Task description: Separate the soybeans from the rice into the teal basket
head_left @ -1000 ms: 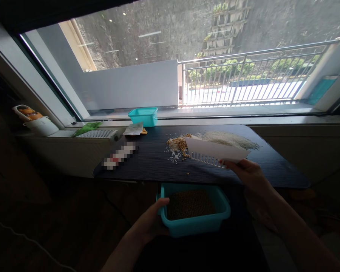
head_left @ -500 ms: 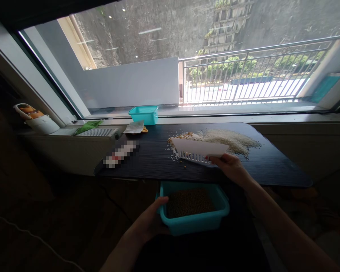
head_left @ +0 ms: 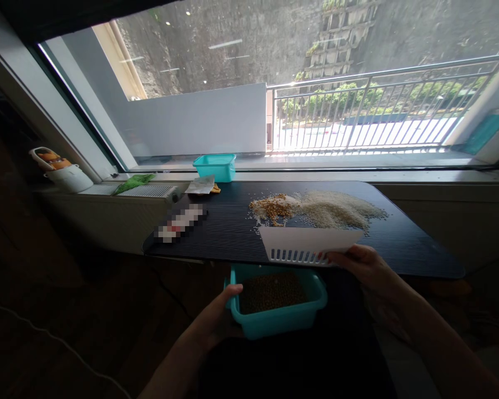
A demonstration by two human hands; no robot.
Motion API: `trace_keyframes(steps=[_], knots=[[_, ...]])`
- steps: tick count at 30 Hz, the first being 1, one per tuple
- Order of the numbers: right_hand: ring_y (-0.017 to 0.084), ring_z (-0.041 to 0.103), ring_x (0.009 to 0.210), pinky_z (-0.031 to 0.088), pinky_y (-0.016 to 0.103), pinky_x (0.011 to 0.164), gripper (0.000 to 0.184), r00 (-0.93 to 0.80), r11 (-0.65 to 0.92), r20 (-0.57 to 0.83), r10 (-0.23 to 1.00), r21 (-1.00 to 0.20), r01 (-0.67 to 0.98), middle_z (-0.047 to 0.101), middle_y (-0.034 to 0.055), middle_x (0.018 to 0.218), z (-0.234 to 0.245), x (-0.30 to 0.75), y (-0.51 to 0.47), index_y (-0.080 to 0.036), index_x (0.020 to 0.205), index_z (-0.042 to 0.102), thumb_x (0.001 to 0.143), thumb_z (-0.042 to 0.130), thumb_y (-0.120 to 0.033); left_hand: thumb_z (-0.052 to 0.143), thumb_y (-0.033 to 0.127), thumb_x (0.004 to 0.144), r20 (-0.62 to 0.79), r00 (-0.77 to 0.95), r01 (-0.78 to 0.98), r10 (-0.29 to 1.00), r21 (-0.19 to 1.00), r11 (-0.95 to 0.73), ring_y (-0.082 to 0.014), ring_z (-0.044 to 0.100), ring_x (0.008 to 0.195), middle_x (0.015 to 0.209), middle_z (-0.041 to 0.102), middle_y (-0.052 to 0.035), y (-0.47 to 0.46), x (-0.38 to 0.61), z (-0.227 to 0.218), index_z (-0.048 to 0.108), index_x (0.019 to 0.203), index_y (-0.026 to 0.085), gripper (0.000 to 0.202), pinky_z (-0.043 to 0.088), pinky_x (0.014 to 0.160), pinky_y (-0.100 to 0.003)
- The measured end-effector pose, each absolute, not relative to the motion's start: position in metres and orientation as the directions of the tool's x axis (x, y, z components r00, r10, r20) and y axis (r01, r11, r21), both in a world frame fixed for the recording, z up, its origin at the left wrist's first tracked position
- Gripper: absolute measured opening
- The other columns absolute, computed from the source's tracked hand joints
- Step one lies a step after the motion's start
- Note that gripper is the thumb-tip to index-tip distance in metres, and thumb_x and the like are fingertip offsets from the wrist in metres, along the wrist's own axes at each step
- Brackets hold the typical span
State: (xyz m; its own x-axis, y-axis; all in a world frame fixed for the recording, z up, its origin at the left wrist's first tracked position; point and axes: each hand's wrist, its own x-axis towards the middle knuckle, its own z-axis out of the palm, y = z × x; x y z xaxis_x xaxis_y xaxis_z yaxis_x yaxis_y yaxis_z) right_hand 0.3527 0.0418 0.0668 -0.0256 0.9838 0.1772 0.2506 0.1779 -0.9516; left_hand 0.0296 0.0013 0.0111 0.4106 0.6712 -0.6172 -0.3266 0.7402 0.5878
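Observation:
My left hand (head_left: 221, 318) grips the left wall of a teal plastic tub (head_left: 283, 318) holding brown beans, kept just below the front edge of the dark table (head_left: 416, 249). My right hand (head_left: 363, 265) holds a white slotted scoop (head_left: 307, 246) by its right end, over the table's front edge above the tub. Behind the scoop lies a small heap of yellow-brown beans (head_left: 272, 208), which runs into a wider spread of white rice (head_left: 336, 209).
A second teal tub (head_left: 215, 167) stands on the window sill at the back left. Near it lie a torn packet (head_left: 202, 185), a green cloth (head_left: 133, 182) and a white radiator grille (head_left: 147, 191). A blurred flat object (head_left: 181, 223) lies on the table's left part.
My right hand drew the scoop from the bean heap toward me to the table's front edge. The tub stayed under the edge in my left hand.

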Motion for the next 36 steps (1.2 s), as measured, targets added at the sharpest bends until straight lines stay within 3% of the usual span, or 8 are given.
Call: trace_keyframes(steps=[5,8,25,31,36], knots=[[0.022,0.066,0.073,0.052,0.036,0.074,0.031,0.238,0.210,0.277,0.931,-0.939,0.272,0.073,0.0042,0.072,0.070,0.362,0.059,-0.021,0.064,0.072,0.059,0.075,-0.051,0.058,0.046,0.078,-0.610,0.419,-0.325,0.672,0.591,0.739,-0.0298,0.063,0.099,0.102,0.068,-0.0141,0.001,0.032,0.013,0.045,0.129,0.013,0.062,0.050,0.084,-0.048],[0.020,0.064,0.068,0.052,0.034,0.070,0.028,0.312,0.196,0.288,0.905,-0.936,0.294,0.072,0.0028,0.070,0.072,0.362,0.071,-0.021,0.070,0.073,0.061,0.074,-0.048,0.058,0.046,0.077,-0.614,0.423,-0.320,0.667,0.587,0.744,-0.0302,0.063,0.098,0.101,0.068,-0.0145,-0.001,0.033,0.015,0.044,0.130,0.012,0.064,0.050,0.084,-0.048],[0.018,0.062,0.066,0.051,0.032,0.068,0.026,0.244,0.198,0.278,0.929,-0.931,0.306,0.072,0.0031,0.073,0.079,0.354,0.077,-0.021,0.075,0.075,0.063,0.073,-0.044,0.059,0.047,0.077,-0.620,0.411,-0.309,0.669,0.595,0.742,-0.0298,0.064,0.097,0.101,0.068,-0.0142,0.000,0.033,0.014,0.042,0.131,0.013,0.066,0.049,0.084,-0.048],[0.017,0.061,0.063,0.050,0.032,0.063,0.034,0.199,0.214,0.282,0.939,-0.928,0.305,0.071,0.0040,0.070,0.076,0.351,0.085,-0.018,0.073,0.074,0.061,0.072,-0.050,0.057,0.046,0.078,-0.612,0.429,-0.314,0.664,0.588,0.745,-0.0292,0.064,0.097,0.099,0.068,-0.0135,-0.001,0.034,0.016,0.043,0.130,0.013,0.063,0.049,0.086,-0.047],[0.016,0.061,0.063,0.051,0.031,0.066,0.028,0.190,0.213,0.278,0.942,-0.929,0.303,0.072,0.0028,0.072,0.081,0.355,0.077,-0.022,0.072,0.074,0.062,0.073,-0.047,0.057,0.047,0.078,-0.617,0.423,-0.295,0.663,0.598,0.745,-0.0296,0.064,0.095,0.100,0.068,-0.0142,0.001,0.033,0.012,0.043,0.130,0.012,0.064,0.049,0.084,-0.048]])
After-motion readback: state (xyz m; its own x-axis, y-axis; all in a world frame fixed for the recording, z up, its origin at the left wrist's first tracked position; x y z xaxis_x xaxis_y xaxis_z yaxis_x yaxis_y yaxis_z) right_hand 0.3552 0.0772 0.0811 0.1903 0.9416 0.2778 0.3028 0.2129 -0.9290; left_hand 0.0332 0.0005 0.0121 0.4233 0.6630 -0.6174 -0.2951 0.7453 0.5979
